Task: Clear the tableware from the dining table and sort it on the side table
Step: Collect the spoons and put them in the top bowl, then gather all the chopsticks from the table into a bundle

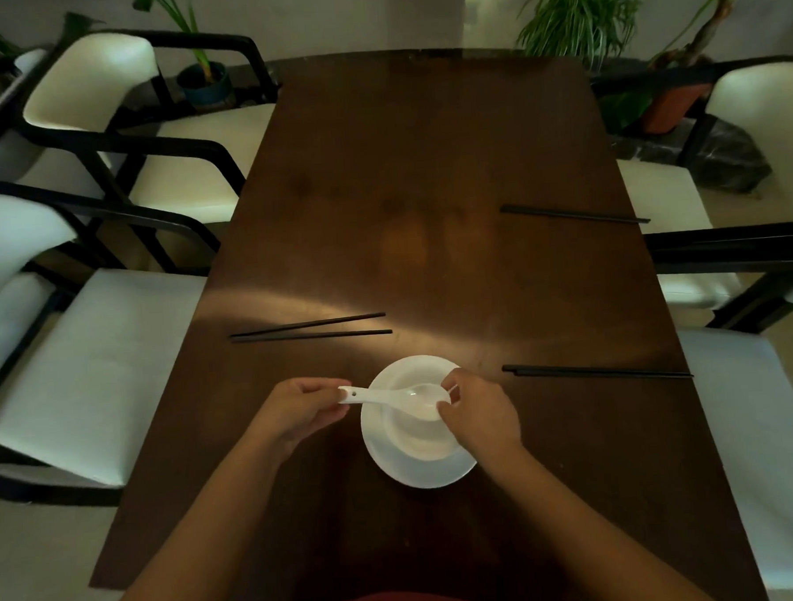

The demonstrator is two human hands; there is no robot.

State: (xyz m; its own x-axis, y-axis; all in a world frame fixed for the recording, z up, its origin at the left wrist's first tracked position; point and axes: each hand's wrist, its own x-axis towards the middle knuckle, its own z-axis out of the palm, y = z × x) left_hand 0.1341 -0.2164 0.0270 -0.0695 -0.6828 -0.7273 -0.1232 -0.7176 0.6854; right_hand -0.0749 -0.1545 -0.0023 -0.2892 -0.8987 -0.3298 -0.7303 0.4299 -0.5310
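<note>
Your left hand (299,408) pinches the spoon (390,396) handle while your right hand (476,413) grips the bowl (420,437) rim, likely steadying it. The bowl sits on a plate (394,466) on the counter (425,184); chopsticks (311,330) wait beyond.

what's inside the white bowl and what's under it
The white spoon lies with its scoop in the bowl; the left hand pinches its handle, and the right hand grips the rim. The bowl sits on a white plate, whose centre it hides.
</note>
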